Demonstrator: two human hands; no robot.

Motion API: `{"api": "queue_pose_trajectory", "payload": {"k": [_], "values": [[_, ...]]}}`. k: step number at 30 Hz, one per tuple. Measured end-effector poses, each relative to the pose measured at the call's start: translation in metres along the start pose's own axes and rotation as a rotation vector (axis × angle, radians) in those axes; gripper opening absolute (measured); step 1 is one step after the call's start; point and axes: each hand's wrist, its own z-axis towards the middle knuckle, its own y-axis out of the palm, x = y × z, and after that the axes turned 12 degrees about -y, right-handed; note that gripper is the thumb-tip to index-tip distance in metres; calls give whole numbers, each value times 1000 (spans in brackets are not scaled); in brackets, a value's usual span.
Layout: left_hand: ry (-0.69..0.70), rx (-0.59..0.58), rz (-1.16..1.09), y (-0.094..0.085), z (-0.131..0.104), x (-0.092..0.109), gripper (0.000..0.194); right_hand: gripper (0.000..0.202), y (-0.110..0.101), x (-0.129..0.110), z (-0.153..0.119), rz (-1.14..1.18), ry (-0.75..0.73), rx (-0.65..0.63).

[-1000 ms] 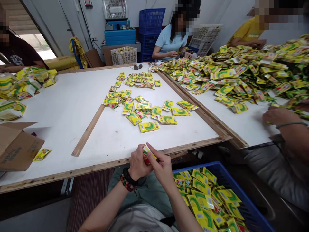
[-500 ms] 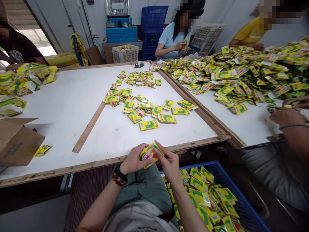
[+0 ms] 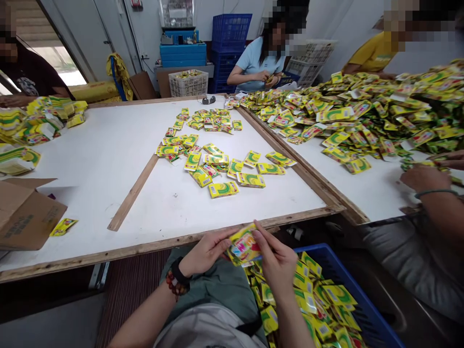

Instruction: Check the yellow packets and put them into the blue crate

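Note:
Between my two hands is a yellow and green packet (image 3: 243, 245) with its colourful printed face up, over my lap at the table's front edge. My left hand (image 3: 206, 252) pinches its left end; a dark band and a beaded bracelet circle that wrist. At the packet's right side, my right hand (image 3: 278, 263) grips it between thumb and fingers. To the right of my lap, a blue crate (image 3: 348, 270) holds several similar packets. Small yellow boxes (image 3: 223, 189) lie scattered on the white table (image 3: 145, 212) ahead.
Wooden strips (image 3: 136, 191) edge and divide the table. A cardboard box (image 3: 32, 212) stands at the left beside a single packet (image 3: 63, 226). A large heap of packets (image 3: 377, 111) covers the right table. Other people sit at the far side, left and right.
Both my hands have moved right and slightly down with the packet, nearer the blue crate. The person in light blue has lowered their hands a little.

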Motion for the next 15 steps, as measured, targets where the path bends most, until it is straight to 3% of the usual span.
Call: {"api": "queue_pose_trajectory", "payload": {"k": [3, 6, 8, 10, 12, 15], "values": [[58, 107, 366, -20, 28, 8, 31, 46, -48, 8, -5, -241, 72, 155], [-44, 368, 691, -50, 74, 12, 36, 74, -80, 7, -8, -246, 155, 257], [-204, 540, 888, -68, 105, 11, 52, 70, -81, 2, -10, -165, 119, 261], [-360, 636, 1028, -81, 131, 8, 55, 50, -70, -3, -9, -184, 31, 248], [-384, 633, 1078, -90, 147, 4, 45, 38, -56, -6, -4, -276, -67, 242], [-352, 588, 1108, -101, 148, 1, 33, 34, -47, -9, 2, -339, -193, 239]]}}
